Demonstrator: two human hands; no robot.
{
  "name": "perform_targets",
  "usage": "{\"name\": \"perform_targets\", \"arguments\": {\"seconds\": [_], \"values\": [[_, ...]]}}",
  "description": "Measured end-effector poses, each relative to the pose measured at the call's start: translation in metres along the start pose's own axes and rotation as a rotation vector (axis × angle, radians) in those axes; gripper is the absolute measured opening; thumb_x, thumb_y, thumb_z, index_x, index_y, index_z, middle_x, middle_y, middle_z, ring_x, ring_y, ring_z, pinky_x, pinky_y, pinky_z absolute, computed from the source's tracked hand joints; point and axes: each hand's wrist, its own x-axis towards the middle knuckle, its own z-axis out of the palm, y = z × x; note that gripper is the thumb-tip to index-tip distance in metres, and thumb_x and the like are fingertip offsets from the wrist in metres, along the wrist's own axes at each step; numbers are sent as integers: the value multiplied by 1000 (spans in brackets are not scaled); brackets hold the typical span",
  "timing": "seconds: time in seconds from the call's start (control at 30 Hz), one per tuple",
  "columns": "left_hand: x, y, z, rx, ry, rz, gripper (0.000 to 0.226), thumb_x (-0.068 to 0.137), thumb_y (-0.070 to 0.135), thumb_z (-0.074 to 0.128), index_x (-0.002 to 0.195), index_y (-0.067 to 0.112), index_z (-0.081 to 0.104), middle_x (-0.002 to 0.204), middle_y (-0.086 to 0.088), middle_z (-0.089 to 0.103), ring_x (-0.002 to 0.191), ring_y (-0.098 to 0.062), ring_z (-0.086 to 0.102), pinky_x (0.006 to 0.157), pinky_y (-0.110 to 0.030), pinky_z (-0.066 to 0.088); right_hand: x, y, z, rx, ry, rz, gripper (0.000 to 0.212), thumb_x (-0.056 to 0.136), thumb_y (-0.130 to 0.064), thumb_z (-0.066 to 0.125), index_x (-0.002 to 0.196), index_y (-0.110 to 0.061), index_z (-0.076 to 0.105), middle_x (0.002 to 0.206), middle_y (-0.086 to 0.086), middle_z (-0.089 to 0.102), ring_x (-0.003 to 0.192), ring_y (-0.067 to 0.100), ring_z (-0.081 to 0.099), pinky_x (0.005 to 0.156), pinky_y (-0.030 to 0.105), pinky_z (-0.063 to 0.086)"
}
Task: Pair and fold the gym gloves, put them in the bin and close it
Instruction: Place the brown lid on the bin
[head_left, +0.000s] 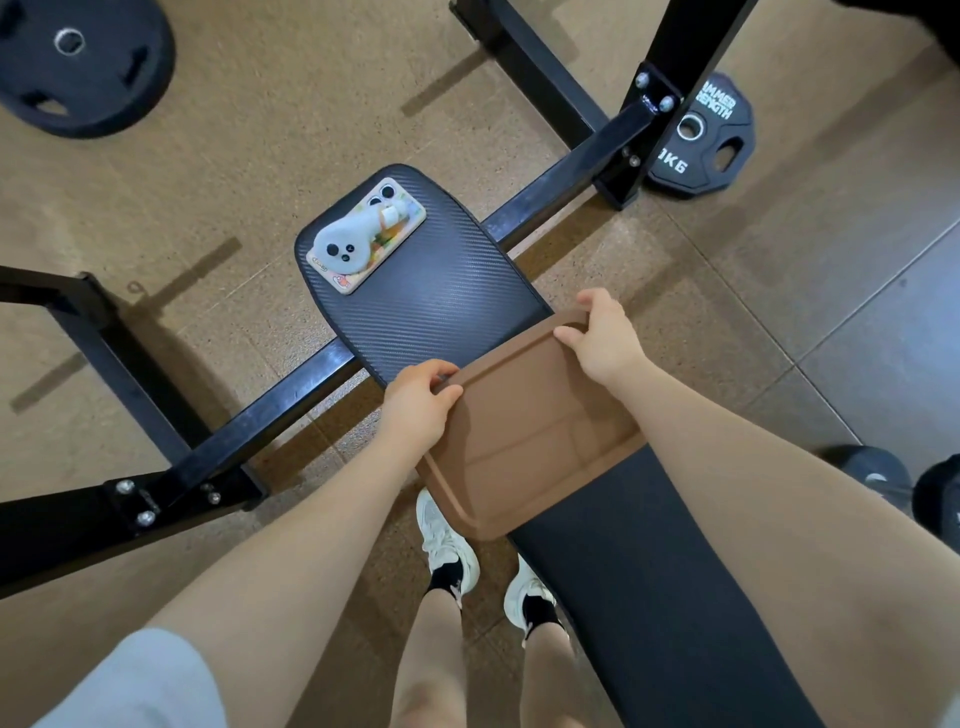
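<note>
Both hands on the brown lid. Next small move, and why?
Probably press down along the far edge. The left hand and right hand each grip a far corner of the flat brown plastic lid, which covers the bin on the black padded bench; whether it has latched cannot be told.

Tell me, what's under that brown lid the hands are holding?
Only the black bench shows beneath the brown lid. The left hand and right hand grip its far corners. The lid covers whatever sits right below it, so no bin or gloves can be seen.
</note>
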Motion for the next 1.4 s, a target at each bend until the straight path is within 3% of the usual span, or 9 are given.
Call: {"name": "perform_targets", "arguments": {"seconds": [0.2, 0.33, 0.47, 0.67, 0.87, 1.0, 1.07, 1.2, 1.4], "values": [[-5, -10, 8, -133, 49, -54, 40, 89, 25, 57, 127, 15, 49, 127, -6, 52, 117, -22, 50, 95, -31, 38, -6, 9, 0, 144, 58, 46, 47, 88, -26, 61, 130, -11, 45, 133, 12, 47, 120, 28, 49, 103, 36, 37], [-39, -22, 16, -482, 186, -323, 63, 85, 26, 63, 139, 13, 33, 129, -4, 49, 117, -21, 49, 103, -38, 40, -32, 37, -10, 122, 166, 47, 45, 93, -25, 52, 134, -9, 43, 124, 11, 51, 106, 22, 52, 92, 31, 39], [-78, -39, 30, -830, 123, -556, 36, 87, 16, 61, 120, 6, 49, 115, -7, 59, 104, -22, 58, 92, -36, 48, -62, 74, -5, 187, 110, 213, 39, 93, -31, 51, 126, -10, 48, 121, 8, 55, 107, 23, 54, 91, 35, 44], [-82, -43, 35, -746, 181, -527, 10, 88, 10, 59, 97, 8, 55, 106, -12, 63, 95, -23, 62, 85, -35, 51, -69, 86, -7, 410, 53, 388, 28, 93, -27, 54, 111, -6, 50, 111, 11, 56, 90, 21, 55, 76, 34, 54], [-96, -24, 48, -861, 123, -660, 42, 88, 15, 60, 127, 11, 45, 118, -7, 56, 108, -27, 58, 91, -40, 51, -84, 83, 4, 497, 128, 442, 33, 96, -26, 47, 122, -5, 50, 99, 6, 60, 85, 21, 62, 82, 34, 55], [-115, -26, 68, -960, -113, -711, 46, 88, 7, 58, 131, 10, 40, 116, -9, 57, 81, -22, 63, 79, -32, 53, -103, 76, 26, 801, 41, 567, 30, 96, -17, 48, 123, -2, 49, 91, 6, 59, 77, 17, 62, 82, 31, 53], [-116, -31, 76, -993, -59, -702, 44, 88, 3, 58, 129, 6, 44, 112, -11, 59, 76, -17, 63, 76, -26, 52, -107, 75, 33, 923, 7, 613, 35, 96, -16, 49, 128, -4, 46, 100, 6, 58, 79, 15, 62, 80, 28, 52], [-112, -37, 79, -826, 34, -633, 34, 83, 6, 65, 115, 1, 57, 85, -7, 63, 68, -13, 58, 65, -22, 48, -101, 75, 30, 837, -27, 597, 32, 95, -19, 51, 121, 0, 49, 83, 8, 57, 74, 17, 64, 65, 23, 56], [-92, -28, 59, -764, 90, -534, 32, 86, 11, 62, 117, 5, 55, 81, -3, 60, 67, -12, 53, 67, -24, 49, -88, 52, 7, 869, -238, 459, 21, 99, -13, 40, 114, -1, 48, 106, 13, 62, 112, 27, 61, 94, 32, 48]]}}
